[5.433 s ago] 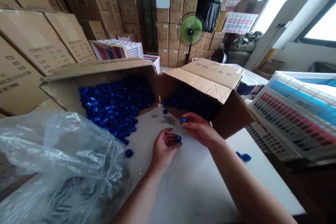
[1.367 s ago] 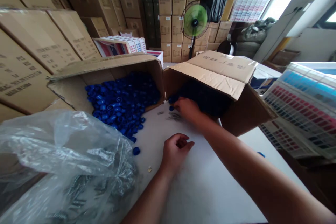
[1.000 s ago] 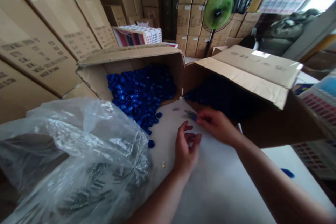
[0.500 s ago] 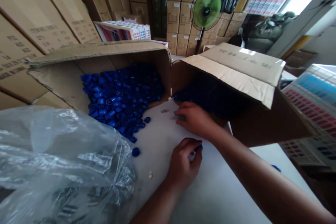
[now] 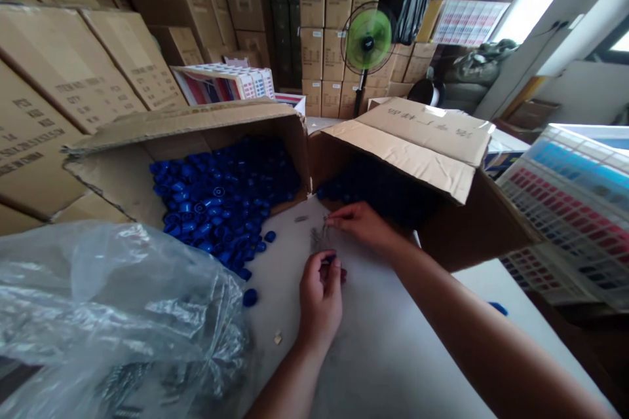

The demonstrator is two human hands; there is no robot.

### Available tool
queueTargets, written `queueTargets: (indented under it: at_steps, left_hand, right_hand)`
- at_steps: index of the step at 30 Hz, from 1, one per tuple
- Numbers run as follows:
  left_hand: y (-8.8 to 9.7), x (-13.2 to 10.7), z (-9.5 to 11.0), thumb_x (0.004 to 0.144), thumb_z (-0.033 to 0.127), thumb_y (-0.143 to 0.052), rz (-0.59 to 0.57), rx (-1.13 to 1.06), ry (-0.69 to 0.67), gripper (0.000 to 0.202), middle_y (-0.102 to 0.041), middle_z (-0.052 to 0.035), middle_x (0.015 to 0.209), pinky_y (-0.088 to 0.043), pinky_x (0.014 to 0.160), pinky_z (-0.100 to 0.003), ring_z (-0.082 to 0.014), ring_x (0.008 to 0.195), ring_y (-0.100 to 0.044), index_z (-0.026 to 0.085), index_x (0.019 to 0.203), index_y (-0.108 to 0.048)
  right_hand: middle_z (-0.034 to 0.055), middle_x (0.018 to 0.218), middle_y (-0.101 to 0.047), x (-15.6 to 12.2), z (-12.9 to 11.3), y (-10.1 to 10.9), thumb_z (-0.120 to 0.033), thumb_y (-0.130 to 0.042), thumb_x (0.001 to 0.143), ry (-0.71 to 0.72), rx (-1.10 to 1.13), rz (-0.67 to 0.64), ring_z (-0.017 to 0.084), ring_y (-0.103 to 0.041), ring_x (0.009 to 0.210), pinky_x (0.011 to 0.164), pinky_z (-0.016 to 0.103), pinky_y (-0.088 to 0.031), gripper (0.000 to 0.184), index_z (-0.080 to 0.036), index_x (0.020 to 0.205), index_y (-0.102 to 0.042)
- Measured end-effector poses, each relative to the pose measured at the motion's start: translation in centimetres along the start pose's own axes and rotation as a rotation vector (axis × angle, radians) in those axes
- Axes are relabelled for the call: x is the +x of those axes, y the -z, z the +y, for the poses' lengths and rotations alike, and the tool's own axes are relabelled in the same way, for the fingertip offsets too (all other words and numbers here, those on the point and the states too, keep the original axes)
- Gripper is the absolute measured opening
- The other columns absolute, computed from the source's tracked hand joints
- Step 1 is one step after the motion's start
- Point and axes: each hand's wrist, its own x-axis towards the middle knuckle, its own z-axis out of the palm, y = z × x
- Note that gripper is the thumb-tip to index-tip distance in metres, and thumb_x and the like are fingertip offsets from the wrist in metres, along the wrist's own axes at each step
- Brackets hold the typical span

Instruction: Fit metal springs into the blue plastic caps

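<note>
My left hand [image 5: 320,291] is closed around a small blue plastic cap [image 5: 330,259], partly hidden by the fingers. Just beyond it, my right hand [image 5: 362,226] pinches a small metal spring [image 5: 325,221] between thumb and fingertips; blur softens its outline. A few more springs [image 5: 317,236] lie on the white table under those fingertips, and a single spring [image 5: 301,218] rests farther left. Blue caps [image 5: 216,200] spill from the open carton [image 5: 105,177] on the left. One loose blue cap [image 5: 250,297] sits left of my left hand.
A clear plastic bag [image 5: 118,294] with springs inside covers the table's left side. The right carton [image 5: 491,232] holds more blue caps in shadow. White plastic baskets [image 5: 580,209] stand at the right. A green fan [image 5: 368,42] and stacked cartons are behind.
My right hand has drawn back from the table's springs with one pinched in its fingertips. My left hand has turned upward and moved closer to it, keeping the blue cap. The view has tilted up.
</note>
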Motion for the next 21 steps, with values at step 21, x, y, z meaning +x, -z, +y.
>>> queueTargets:
  at_steps: [21]
  left_hand:
    - [0.0,0.6,0.0,0.085,0.035,-0.05,0.069,-0.153,0.028,0.022,-0.058,-0.0012,0.083,-0.039,0.058,-0.016,-0.0067,0.065,-0.049,0.017,0.091,-0.062]
  right_hand:
    - [0.0088,0.114,-0.055,-3.3,2.7,0.3,-0.044,-0.058,0.084,-0.122,0.345,0.16,0.005,-0.059,0.086,0.072,0.014,-0.048,0.048,-0.012,0.119,-0.056]
